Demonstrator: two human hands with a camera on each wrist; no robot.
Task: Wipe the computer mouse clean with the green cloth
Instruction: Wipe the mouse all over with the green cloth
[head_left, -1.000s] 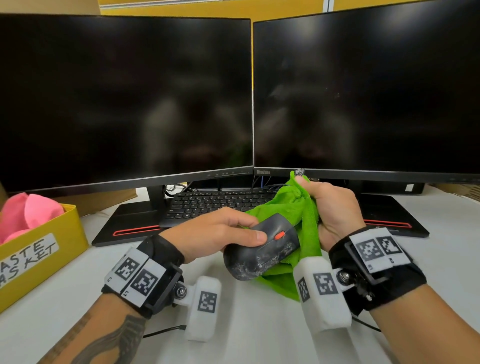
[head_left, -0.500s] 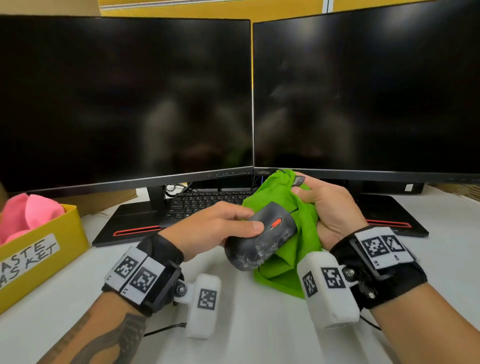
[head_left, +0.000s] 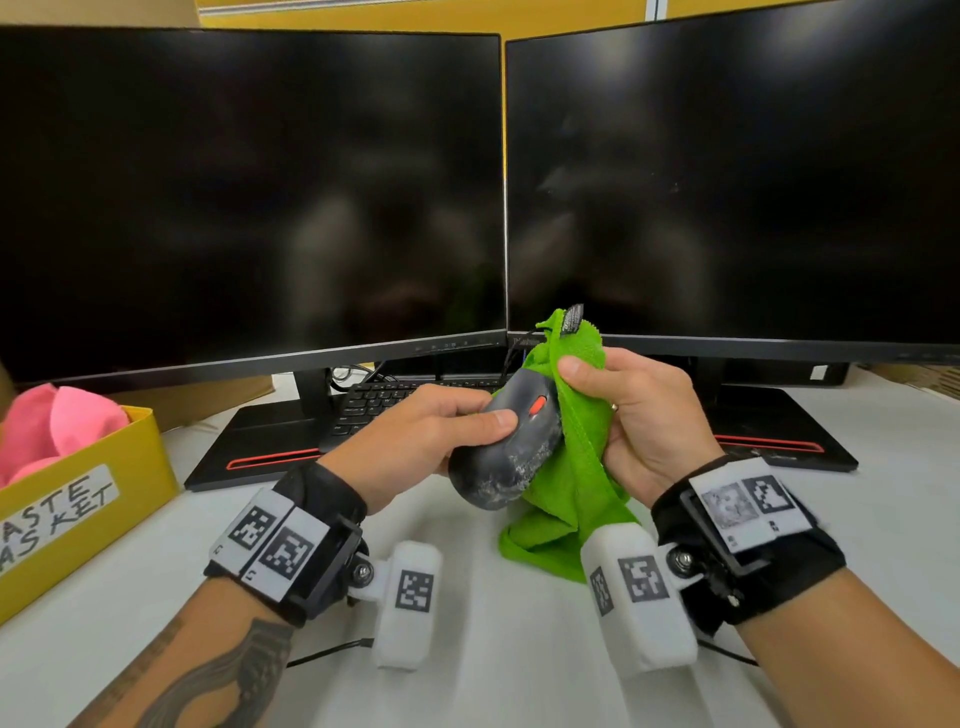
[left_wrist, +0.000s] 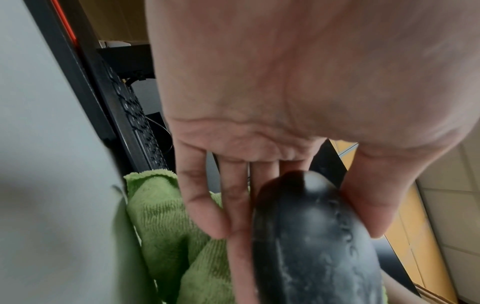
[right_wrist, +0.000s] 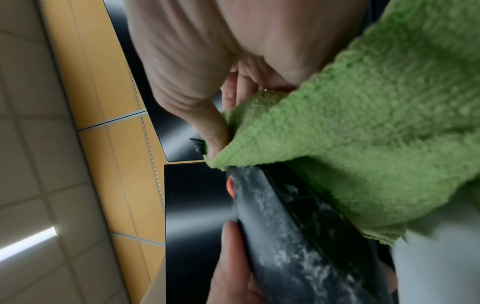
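A black computer mouse with an orange wheel and whitish smears is held above the desk, front end up. My left hand grips it from the left, thumb on top. In the left wrist view the mouse sits between thumb and fingers. My right hand holds the green cloth bunched against the mouse's right side and far end. In the right wrist view the cloth lies along the smeared mouse. The cloth's lower end hangs down to the desk.
Two dark monitors fill the back, with a black keyboard under them and a black stand base on the right. A yellow waste basket with pink cloths stands at the left. White desk surface lies in front.
Both hands rose a little. The mouse tipped more upright, and the right hand slid the cloth up along its right side toward the far end.
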